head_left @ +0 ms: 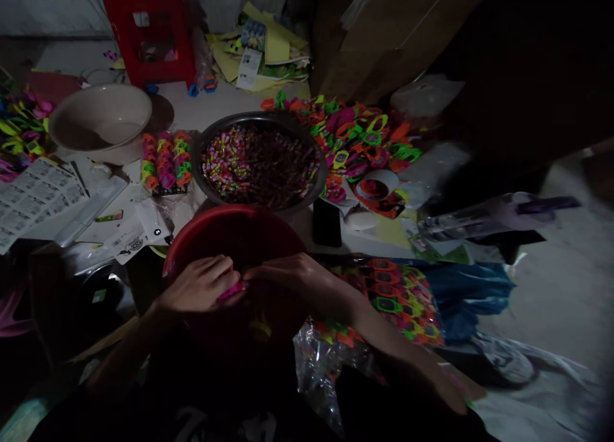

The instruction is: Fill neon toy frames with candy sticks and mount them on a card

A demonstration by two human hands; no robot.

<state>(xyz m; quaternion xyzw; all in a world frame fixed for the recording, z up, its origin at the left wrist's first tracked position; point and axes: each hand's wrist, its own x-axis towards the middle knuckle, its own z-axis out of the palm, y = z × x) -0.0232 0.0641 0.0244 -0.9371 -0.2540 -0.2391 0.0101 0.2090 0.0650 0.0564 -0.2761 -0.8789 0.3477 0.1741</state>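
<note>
Over a red plastic basin [201, 228] close to my body, my left hand [201, 285] and my right hand [292, 279] meet with fingers curled. Between them they pinch a small pink plastic piece [233, 291]. Just beyond the basin stands a metal bowl [259, 164] full of small colourful wrapped sweets. A clear bag of neon toy glasses [393, 298] lies to the right of my right forearm.
A beige empty bowl [100, 122] sits at the back left, a stack of neon pieces [165, 160] beside the metal bowl, a heap of neon glasses [364, 138] behind right. A black phone [327, 223], printed sheets [36, 196], a red stool [148, 29] and cardboard boxes [384, 32] surround them.
</note>
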